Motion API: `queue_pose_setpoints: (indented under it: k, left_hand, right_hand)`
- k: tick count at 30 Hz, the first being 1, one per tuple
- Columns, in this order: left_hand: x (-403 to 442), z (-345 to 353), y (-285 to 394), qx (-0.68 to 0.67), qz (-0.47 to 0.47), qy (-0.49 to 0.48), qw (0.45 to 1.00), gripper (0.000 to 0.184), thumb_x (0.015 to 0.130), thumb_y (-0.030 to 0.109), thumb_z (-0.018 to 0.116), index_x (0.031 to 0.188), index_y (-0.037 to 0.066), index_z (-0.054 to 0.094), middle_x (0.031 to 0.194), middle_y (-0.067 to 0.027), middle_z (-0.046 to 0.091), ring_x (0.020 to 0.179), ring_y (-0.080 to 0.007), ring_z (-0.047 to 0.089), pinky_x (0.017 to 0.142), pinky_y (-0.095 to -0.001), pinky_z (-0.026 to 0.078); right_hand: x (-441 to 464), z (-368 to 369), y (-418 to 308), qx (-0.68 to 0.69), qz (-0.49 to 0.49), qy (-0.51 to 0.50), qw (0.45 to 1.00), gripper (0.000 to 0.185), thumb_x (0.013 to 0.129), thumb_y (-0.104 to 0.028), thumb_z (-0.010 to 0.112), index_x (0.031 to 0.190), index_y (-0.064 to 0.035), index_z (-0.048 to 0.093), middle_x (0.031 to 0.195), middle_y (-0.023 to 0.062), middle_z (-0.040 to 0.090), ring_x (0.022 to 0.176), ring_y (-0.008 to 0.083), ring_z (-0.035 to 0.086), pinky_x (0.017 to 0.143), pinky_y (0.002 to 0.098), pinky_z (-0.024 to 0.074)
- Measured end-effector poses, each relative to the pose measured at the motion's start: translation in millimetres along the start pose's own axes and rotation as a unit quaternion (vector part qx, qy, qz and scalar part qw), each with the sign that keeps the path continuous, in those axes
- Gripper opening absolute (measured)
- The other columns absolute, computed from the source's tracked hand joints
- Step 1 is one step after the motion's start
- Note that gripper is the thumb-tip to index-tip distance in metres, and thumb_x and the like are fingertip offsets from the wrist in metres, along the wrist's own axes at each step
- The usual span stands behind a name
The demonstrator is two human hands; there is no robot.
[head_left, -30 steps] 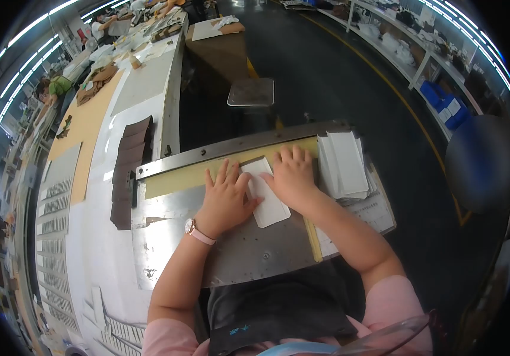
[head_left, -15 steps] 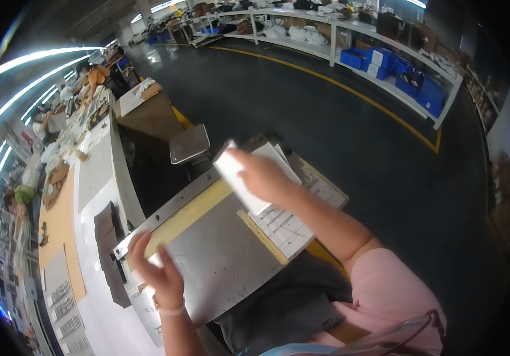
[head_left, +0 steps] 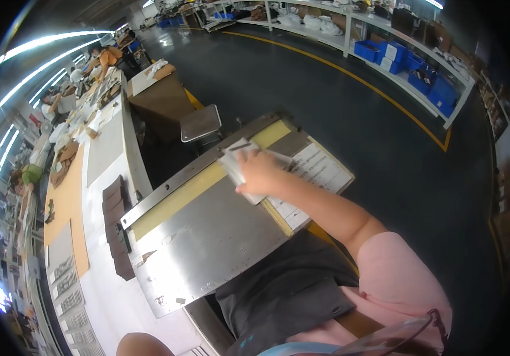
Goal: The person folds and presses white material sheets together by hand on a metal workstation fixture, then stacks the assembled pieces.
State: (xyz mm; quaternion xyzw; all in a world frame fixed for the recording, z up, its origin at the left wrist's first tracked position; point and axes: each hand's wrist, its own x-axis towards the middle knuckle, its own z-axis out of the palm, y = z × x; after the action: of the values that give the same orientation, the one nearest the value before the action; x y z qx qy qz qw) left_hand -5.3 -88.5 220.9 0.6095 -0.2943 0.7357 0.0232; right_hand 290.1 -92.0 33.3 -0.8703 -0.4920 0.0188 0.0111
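My right hand point(head_left: 261, 172) is wrapped round a stack of white cards point(head_left: 236, 168), somewhat blurred, over the upper right part of the metal plate point(head_left: 207, 237). Its thumb lies along the near side of the cards. A yellow strip point(head_left: 178, 203) runs along the plate's far edge, beside a metal bar point(head_left: 169, 185). Right of the hand lies a printed sheet point(head_left: 320, 172) with a yellow edge. Of my left arm only a bit near the elbow shows at the bottom edge; the left hand is out of view.
Brown pieces point(head_left: 115, 222) lie overlapped on the long white table point(head_left: 91, 267) to the left. Beyond the plate stand a stool point(head_left: 201, 123) and a brown box point(head_left: 163, 104). Shelves with blue bins point(head_left: 443, 94) are at the upper right. Several people work along the tables far left.
The single white card left the plate's middle, and my right hand now grips the stack that lay on the right. My left hand rose off the plate, then dropped out of view. The view turned right.
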Motion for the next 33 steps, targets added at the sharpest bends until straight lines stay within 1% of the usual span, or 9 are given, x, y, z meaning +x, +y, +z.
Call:
queue_pose_setpoints:
  k: [3,6,9,11,14,17,18,24,33]
  left_hand:
    - [9.1,-3.3,4.5,0.015,0.015,0.002,1.0,0.037,0.093,0.007,0.055,0.127,-0.001,0.041,0.126,-0.0222,0.046,0.121,-0.0319,0.043,0.106,-0.047,0.034]
    - [17.0,-5.9,6.8,0.035,0.028,0.0,0.999,0.039,0.093,0.008,0.054,0.128,0.0,0.039,0.128,-0.0227,0.044,0.123,-0.0322,0.041,0.107,-0.0475,0.032]
    - [21.9,-7.0,7.2,0.057,0.041,-0.01,0.998,0.041,0.094,0.009,0.054,0.13,0.0,0.037,0.13,-0.0231,0.042,0.124,-0.0326,0.039,0.107,-0.048,0.031]
    - [24.1,-7.3,7.5,0.071,0.054,-0.012,0.996,0.042,0.094,0.01,0.054,0.131,0.001,0.036,0.131,-0.0234,0.04,0.125,-0.0328,0.038,0.108,-0.0484,0.031]
    - [26.3,-8.1,8.0,0.088,0.067,-0.014,0.994,0.044,0.094,0.011,0.053,0.132,0.001,0.034,0.132,-0.0238,0.038,0.127,-0.0331,0.036,0.108,-0.0489,0.03]
    - [29.3,-8.8,9.9,0.102,0.079,-0.017,0.992,0.046,0.094,0.012,0.053,0.133,0.001,0.033,0.134,-0.0242,0.036,0.128,-0.0335,0.034,0.109,-0.0495,0.029]
    - [30.7,-8.7,10.4,0.105,0.083,-0.017,0.991,0.046,0.094,0.013,0.053,0.134,0.002,0.032,0.135,-0.0243,0.036,0.129,-0.0336,0.033,0.109,-0.0497,0.028]
    - [34.8,-9.7,12.7,0.12,0.094,-0.024,0.988,0.05,0.095,0.015,0.052,0.137,0.003,0.028,0.138,-0.0252,0.032,0.131,-0.0342,0.03,0.11,-0.0507,0.026]
    - [36.6,-5.2,14.8,0.132,0.103,-0.041,0.985,0.055,0.096,0.018,0.052,0.141,0.004,0.023,0.143,-0.0264,0.025,0.136,-0.0352,0.024,0.112,-0.0523,0.023]
  right_hand:
    - [-16.9,-17.1,-43.0,0.084,-0.129,-0.081,0.985,0.091,0.078,-0.044,0.074,0.146,0.0007,0.033,0.138,0.0313,0.044,0.127,0.0444,0.048,0.104,0.0539,0.0395]
    - [-23.8,10.2,-74.2,0.069,-0.334,-0.015,0.94,0.074,0.082,-0.024,0.069,0.146,-0.0066,0.036,0.146,0.0267,0.037,0.138,0.0452,0.034,0.111,0.0605,0.0269]
    - [-38.0,5.3,-91.8,0.054,-0.407,-0.034,0.911,0.063,0.084,-0.009,0.059,0.144,-0.0143,0.042,0.152,0.0227,0.031,0.144,0.0447,0.022,0.113,0.0648,0.018]
    - [-45.3,7.4,-96.4,0.077,-0.409,0.028,0.909,0.051,0.085,-0.006,0.056,0.135,-0.015,0.051,0.143,0.0229,0.042,0.136,0.0442,0.035,0.112,0.064,0.0225]
    - [-49.1,-7.7,-96.3,0.01,-0.387,0.001,0.922,0.051,0.084,-0.003,0.056,0.134,-0.0146,0.053,0.131,0.02,0.051,0.125,0.0406,0.045,0.107,0.0605,0.0317]
    - [-46.7,7.7,-91.1,0.067,-0.385,0.03,0.92,0.032,0.083,-0.006,0.056,0.115,-0.0102,0.06,0.11,0.0144,0.058,0.106,0.0357,0.055,0.096,0.0607,0.0381]
    - [-45.5,8.5,-90.5,0.086,-0.378,0.029,0.921,0.03,0.082,-0.006,0.057,0.111,-0.0098,0.06,0.109,0.0145,0.057,0.103,0.0364,0.056,0.092,0.0544,0.042]
    - [-8.6,28.9,-87.6,0.232,-0.435,0.003,0.87,0.018,0.085,-0.016,0.06,0.102,-0.0078,0.058,0.107,0.0103,0.059,0.108,0.038,0.053,0.097,0.046,0.0425]
    - [-45.6,0.9,-93.8,0.15,-0.415,0.013,0.897,0.068,0.087,-0.046,0.064,0.139,-0.0058,0.046,0.14,0.0228,0.044,0.133,0.0414,0.036,0.111,0.0527,0.0259]
